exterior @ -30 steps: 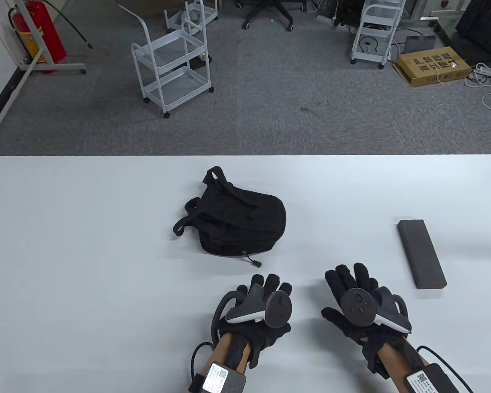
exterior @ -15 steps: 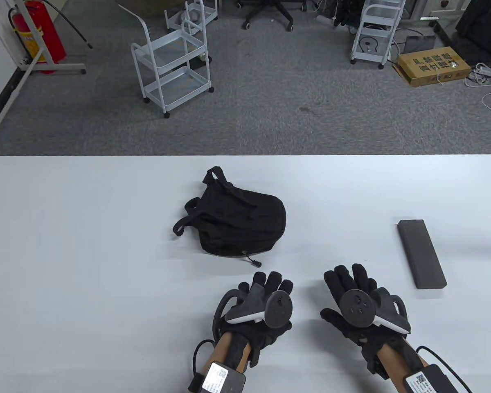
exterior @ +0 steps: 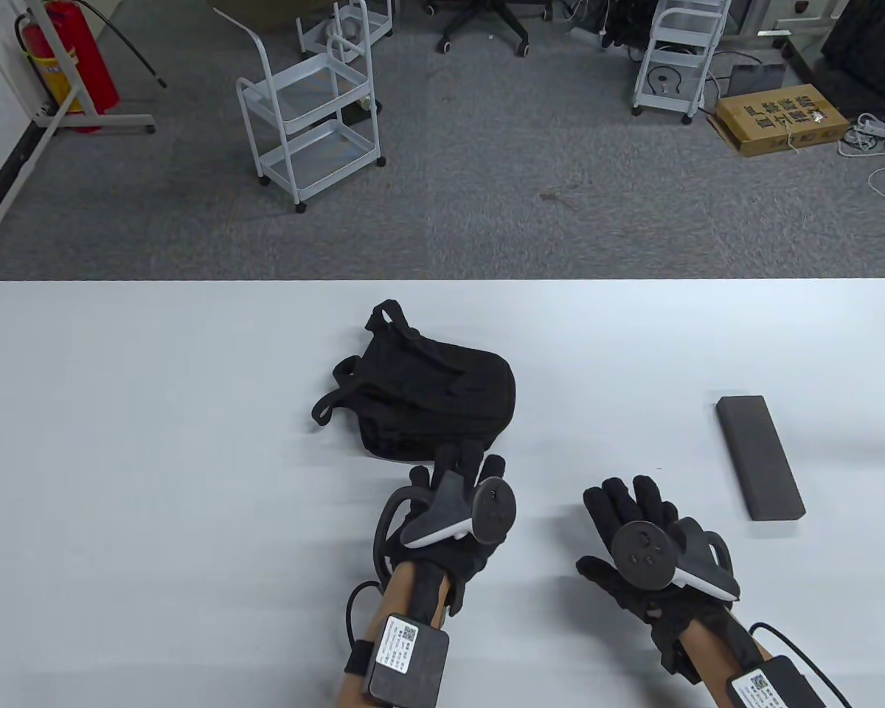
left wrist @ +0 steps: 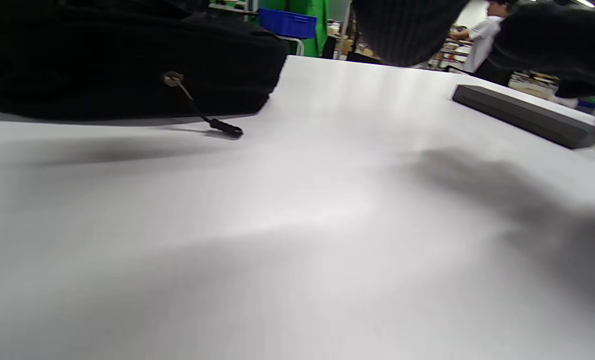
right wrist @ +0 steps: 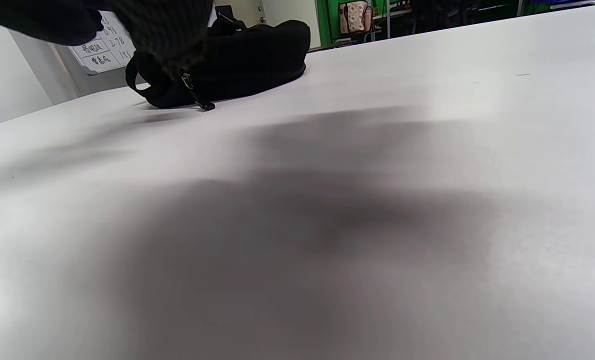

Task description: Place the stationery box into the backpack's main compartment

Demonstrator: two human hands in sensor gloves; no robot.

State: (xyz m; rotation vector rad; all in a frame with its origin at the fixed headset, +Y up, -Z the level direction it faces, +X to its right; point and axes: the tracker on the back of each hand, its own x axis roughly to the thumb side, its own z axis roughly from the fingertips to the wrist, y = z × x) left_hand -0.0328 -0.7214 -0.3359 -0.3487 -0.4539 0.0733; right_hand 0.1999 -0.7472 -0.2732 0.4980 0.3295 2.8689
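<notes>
Fingers of the left hand (exterior: 453, 516) reach spread and empty just short of the soft black fabric backpack (exterior: 424, 402) and its zip pull (left wrist: 225, 131), while the flat dark grey rectangular stationery box (exterior: 759, 457), long axis pointing away, lies nearer the open, idle right hand (exterior: 645, 546).

Bare table (exterior: 619, 383) lies open between backpack (exterior: 428, 402) and stationery box (exterior: 759, 457).

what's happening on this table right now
A person in sensor gloves is about to pack a bag. The left hand reaches toward the near edge of the black backpack, by its zipper pull. The right hand rests open on the table. The grey stationery box lies untouched on the right.
</notes>
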